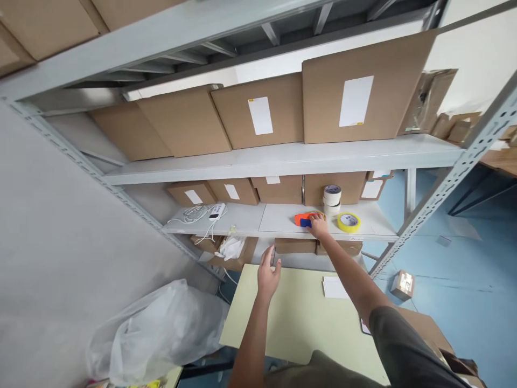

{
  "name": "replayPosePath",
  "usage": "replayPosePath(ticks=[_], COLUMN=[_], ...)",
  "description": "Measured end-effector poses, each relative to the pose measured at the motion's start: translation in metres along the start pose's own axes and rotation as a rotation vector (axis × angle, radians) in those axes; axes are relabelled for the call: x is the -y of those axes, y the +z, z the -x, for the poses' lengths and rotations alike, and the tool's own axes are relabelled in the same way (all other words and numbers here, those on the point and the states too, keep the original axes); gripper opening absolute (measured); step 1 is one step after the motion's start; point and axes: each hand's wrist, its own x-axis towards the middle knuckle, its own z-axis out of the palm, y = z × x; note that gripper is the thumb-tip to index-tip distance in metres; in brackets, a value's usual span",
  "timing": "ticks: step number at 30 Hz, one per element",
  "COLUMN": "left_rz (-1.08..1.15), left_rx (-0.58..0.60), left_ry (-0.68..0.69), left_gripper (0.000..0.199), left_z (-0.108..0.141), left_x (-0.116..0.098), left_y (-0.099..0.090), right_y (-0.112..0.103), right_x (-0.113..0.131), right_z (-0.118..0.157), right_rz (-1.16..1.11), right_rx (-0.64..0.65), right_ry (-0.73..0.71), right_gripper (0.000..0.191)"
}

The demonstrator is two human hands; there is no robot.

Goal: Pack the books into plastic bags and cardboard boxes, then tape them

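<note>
My right hand (319, 225) reaches onto the middle shelf, its fingers closed on an orange and blue tape dispenser (302, 220) that lies there. Part of the dispenser is covered by the hand. Just right of it lies a yellow roll of tape (348, 222), and behind stand two stacked white tape rolls (332, 196). My left hand (269, 274) hovers over the far edge of the pale yellow table (299, 323), fingers extended and apart, with nothing in it.
Cardboard boxes (258, 110) fill the grey metal shelving (283, 159). A white power strip with a cable (217, 212) lies at left on the shelf. White paper (335, 287) rests on the table. A plastic-wrapped bundle (161, 334) stands left; a small box (403, 284) sits on the floor.
</note>
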Motion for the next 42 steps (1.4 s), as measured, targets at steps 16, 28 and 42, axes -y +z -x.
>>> replayPosePath(ticks=[16,28,42], left_rz=[-0.206,-0.292,-0.086], left_rx=[-0.061,-0.17,-0.541], left_ry=[-0.161,-0.373,-0.482], left_gripper=[0.043,0.048,0.054], left_z=[0.064,0.156,0.292], left_x=[0.074,0.127,0.263], left_y=[-0.039,-0.149,-0.376], right_y=[0.127,0.165,0.225], right_x=[0.072,0.188,0.468], right_z=[0.169,0.205,0.283], right_rz=[-0.877,-0.988,-0.896], right_rx=[0.014,0.288,0.479], right_ry=[-0.029,-0.142,-0.387], right_gripper=[0.058,0.06,0.057])
